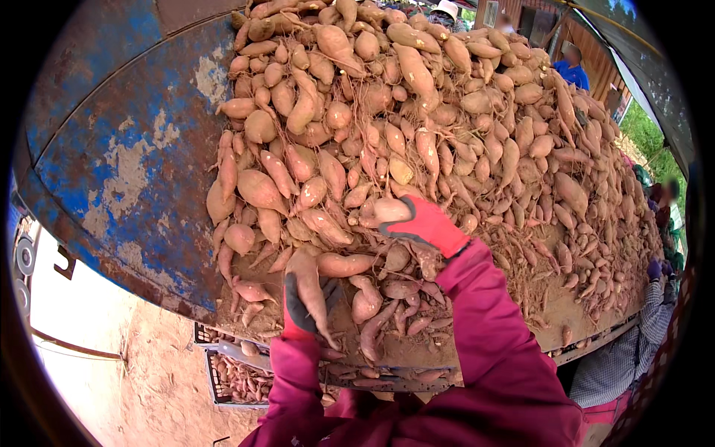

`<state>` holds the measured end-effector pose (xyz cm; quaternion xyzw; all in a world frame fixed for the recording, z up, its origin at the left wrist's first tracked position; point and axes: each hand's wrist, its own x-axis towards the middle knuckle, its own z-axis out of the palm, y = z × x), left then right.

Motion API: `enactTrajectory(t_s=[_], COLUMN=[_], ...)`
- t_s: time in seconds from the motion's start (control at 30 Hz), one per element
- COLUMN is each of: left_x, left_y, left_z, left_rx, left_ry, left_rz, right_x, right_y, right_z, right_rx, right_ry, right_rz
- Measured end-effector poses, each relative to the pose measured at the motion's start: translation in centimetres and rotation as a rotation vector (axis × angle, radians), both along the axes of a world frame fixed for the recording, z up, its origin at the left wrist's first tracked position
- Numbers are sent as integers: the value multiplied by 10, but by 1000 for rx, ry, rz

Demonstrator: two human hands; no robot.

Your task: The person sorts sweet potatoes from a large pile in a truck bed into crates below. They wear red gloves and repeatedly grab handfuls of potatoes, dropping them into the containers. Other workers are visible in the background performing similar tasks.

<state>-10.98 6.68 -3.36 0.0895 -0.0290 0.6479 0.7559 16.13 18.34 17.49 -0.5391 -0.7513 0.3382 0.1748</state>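
Note:
A big heap of sweet potatoes (480,112), many with thin roots, fills the bed before me. My left hand (308,304), in a red and dark grey glove, is closed around a long tapering sweet potato (309,285) near the bed's front edge. Farther up and to the right, my right hand (422,223), gloved alike, grips a pale, rounded sweet potato (392,210) just above the heap. Between the hands lie a smooth elongated sweet potato (346,265) and several smaller ones. The fingers of both hands are partly hidden.
A rusty blue metal side panel (128,167) stands at the left. Below the front edge, a black plastic crate (215,385) holds small sweet potatoes. A person in a checked sleeve (653,313) works at the right edge. Another person in blue (572,74) is beyond the heap.

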Motion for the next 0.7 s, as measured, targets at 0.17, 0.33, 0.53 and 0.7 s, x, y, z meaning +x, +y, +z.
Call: enactTrajectory(t_s=[0.17,0.33,0.53,0.7], left_x=[35,29,113,299], left_y=[52,52,44,-76], left_z=[36,41,68,194], left_rx=[-180,-47,642,530], left_ry=[203,294,988,925], left_rz=[-246,-207,272,-270], right_x=[-51,-24,75,226], right_y=[5,-22,-119,-274], right_z=[-111,-88,-11,-1], right_rx=[-298,-90,131,292], right_ry=[500,635,1219,1175], right_rz=[118,196,166,-153])
